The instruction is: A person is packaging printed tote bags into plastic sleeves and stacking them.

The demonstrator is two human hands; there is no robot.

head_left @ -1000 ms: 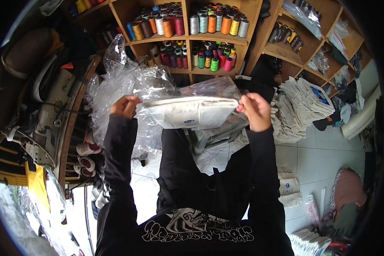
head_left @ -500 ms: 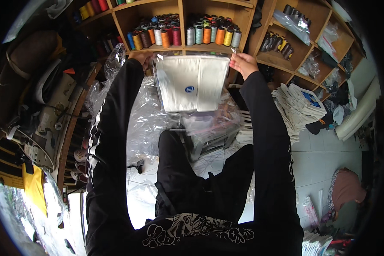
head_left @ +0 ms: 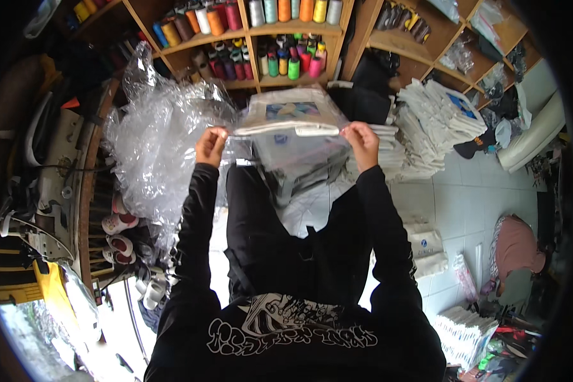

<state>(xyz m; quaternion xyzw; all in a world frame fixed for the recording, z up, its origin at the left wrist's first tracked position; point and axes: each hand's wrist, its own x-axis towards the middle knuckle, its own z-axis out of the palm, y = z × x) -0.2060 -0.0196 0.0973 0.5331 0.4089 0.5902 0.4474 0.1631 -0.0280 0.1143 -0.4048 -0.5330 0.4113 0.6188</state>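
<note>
Between my hands is a folded cream cloth bag (head_left: 256,114) in a clear plastic sleeve, tilted, with a blue picture on its upper face. My left hand (head_left: 210,148) is closed, pinching the near left corner of the sleeve. At the near right corner my right hand (head_left: 363,145) pinches the plastic with its fingertips. Just below and behind this edge, more clear plastic with a blue mark (head_left: 280,139) shows above a grey stool (head_left: 293,181) between my knees. Whether that plastic belongs to the held sleeve I cannot tell.
A heap of clear plastic sleeves (head_left: 165,134) lies to the left. Cream cloth bags are piled (head_left: 426,127) at the right. Wooden shelves (head_left: 299,28) with thread spools stand ahead. A sewing machine (head_left: 57,165) is far left; another person (head_left: 519,248) bends at the right.
Both hands have come nearer to me with the sleeved bag. Its plain side with a small blue mark faced me before; now a face with a blue picture shows. The view has shifted.
</note>
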